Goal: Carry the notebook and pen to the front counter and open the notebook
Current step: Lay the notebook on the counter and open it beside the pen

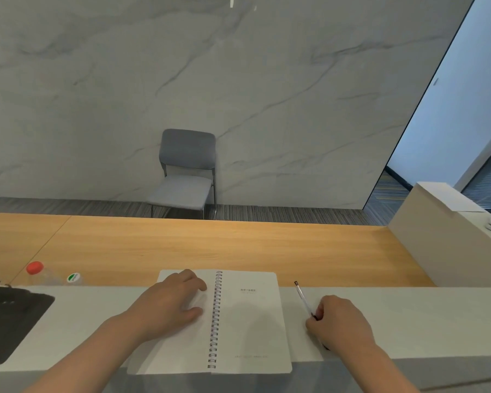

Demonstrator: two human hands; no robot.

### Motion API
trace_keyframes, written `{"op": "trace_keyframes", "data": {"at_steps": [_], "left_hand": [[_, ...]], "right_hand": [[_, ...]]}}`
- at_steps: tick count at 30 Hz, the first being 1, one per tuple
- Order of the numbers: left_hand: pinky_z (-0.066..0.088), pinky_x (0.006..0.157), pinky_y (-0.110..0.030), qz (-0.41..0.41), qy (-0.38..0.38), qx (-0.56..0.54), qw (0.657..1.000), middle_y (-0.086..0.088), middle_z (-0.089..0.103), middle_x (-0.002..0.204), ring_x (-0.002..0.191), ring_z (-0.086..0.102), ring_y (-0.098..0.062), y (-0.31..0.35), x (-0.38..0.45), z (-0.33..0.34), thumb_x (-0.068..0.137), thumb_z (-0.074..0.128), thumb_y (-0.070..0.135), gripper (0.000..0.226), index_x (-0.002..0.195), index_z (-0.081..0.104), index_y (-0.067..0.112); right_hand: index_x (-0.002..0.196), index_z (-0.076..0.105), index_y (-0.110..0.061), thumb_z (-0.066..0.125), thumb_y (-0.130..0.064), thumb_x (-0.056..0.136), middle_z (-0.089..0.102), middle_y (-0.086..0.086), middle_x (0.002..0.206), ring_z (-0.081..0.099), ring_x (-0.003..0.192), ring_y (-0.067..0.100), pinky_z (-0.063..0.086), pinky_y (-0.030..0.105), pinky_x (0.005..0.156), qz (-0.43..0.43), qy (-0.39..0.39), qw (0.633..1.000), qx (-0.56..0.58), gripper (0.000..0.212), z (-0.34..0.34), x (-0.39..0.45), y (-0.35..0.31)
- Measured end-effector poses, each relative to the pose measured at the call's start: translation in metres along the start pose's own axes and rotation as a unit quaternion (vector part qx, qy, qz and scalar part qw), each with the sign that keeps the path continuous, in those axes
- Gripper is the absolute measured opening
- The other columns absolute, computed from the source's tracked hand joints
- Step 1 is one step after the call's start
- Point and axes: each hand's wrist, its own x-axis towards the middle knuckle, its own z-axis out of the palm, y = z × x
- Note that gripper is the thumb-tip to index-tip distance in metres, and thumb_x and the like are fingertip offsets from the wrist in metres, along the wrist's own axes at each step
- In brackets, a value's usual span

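Nearest the camera, the notebook [219,321] lies open and flat on the pale counter ledge [408,321], its near edge reaching the ledge's near edge. The left hand [167,304] rests palm down on the left page with fingers spread and gripping nothing, seemingly just pressing the page flat. The right hand [340,321] sits just right of the notebook, curled round the lower end of the pen [304,299], whose capped tip points away toward the far side of the ledge. Whether the pen's shaft touches the ledge cannot be told.

Judged from how things lie, the task looks all but done: notebook and pen are at the counter, and the notebook is open. What may remain is only letting go of the pen or lifting the left hand.

The notebook is wire-bound down the middle, with white pages. The right page carries a small line of faint print near its top and another near its bottom, too small to read; the left page looks blank where it shows.

At the left of the ledge lies a dark flat pad [12,321]. Beyond the ledge runs a lower wooden desk [210,245], where a bottle with a red cap [35,268] and one with a green-and-white cap [73,277] show. Farther off, a grey chair [184,171] stands against a marbled wall [238,80].
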Motion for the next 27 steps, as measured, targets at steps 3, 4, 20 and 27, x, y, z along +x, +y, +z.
{"op": "trace_keyframes", "data": {"at_steps": [3,4,20,27], "left_hand": [[0.05,0.094,-0.03,-0.002,0.008,-0.008,1.0,0.025,0.048,0.134,0.121,0.052,-0.005,-0.001,-0.001,0.001,0.091,0.055,0.055,0.047,0.136,0.053,0.042],[0.05,0.094,-0.03,-0.002,0.01,-0.01,1.0,0.025,0.048,0.134,0.121,0.051,-0.004,0.0,-0.001,0.002,0.091,0.054,0.055,0.046,0.135,0.053,0.043],[0.051,0.095,-0.031,0.003,0.022,-0.015,1.0,0.026,0.048,0.135,0.122,0.051,-0.003,-0.001,-0.011,0.001,0.092,0.053,0.054,0.045,0.135,0.055,0.042],[0.051,0.093,-0.031,0.003,0.016,-0.016,1.0,0.026,0.048,0.133,0.121,0.051,-0.003,0.002,-0.011,0.001,0.093,0.054,0.054,0.041,0.133,0.055,0.042]], "right_hand": [[0.081,0.067,-0.017,0.061,-0.033,0.072,0.072,-0.003,0.071,0.071,0.069,0.016,0.05,0.027,0.057,-0.008,-0.005,1.0,0.03,0.019,-0.001,-0.001,-0.006],[0.079,0.069,-0.016,0.063,-0.032,0.072,0.073,-0.002,0.071,0.071,0.068,0.016,0.051,0.027,0.057,-0.011,-0.003,0.999,0.046,0.019,-0.001,-0.001,-0.008],[0.067,0.069,-0.021,0.068,-0.033,0.069,0.07,-0.008,0.07,0.066,0.069,0.008,0.055,0.028,0.062,-0.039,0.014,0.993,0.109,0.012,0.018,-0.007,-0.025],[0.067,0.07,-0.017,0.067,-0.031,0.071,0.07,-0.006,0.068,0.067,0.067,0.009,0.057,0.03,0.064,-0.047,0.016,0.993,0.11,0.014,0.02,-0.006,-0.024]]}}
